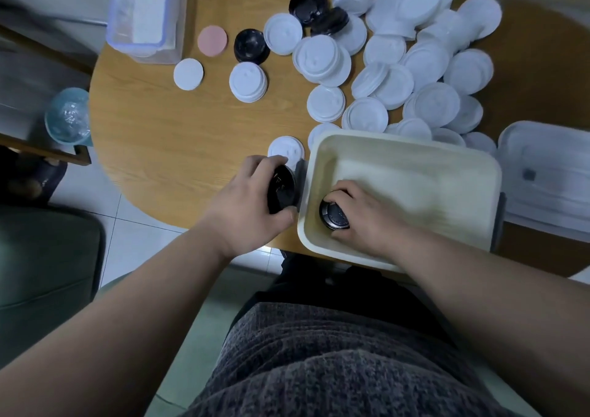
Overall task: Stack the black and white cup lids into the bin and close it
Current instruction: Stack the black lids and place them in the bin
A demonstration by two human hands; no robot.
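A cream bin (pixel 415 158) stands open at the table's near edge. Inside it, my right hand (pixel 360 215) grips a stack of black lids (pixel 333 215) near the bin's front left corner. Just left of the bin, my left hand (pixel 245 206) holds another stack of black lids (pixel 281 188) on edge above the table. Behind the bin lies a big heap of white lids (pixel 424 65). More black lids (pixel 308 5) lie at the far side, with one black stack (pixel 250 46) farther left. The bin's white cover (pixel 549 174) rests to the right.
The round wooden table (pixel 178 120) also carries a clear lidded box (pixel 147 14), a pink disc (pixel 212 40) and a white disc (pixel 188 74). A small stack of white lids (pixel 248 82) stands apart mid-table. A glass bowl (pixel 68 116) sits left, off the table.
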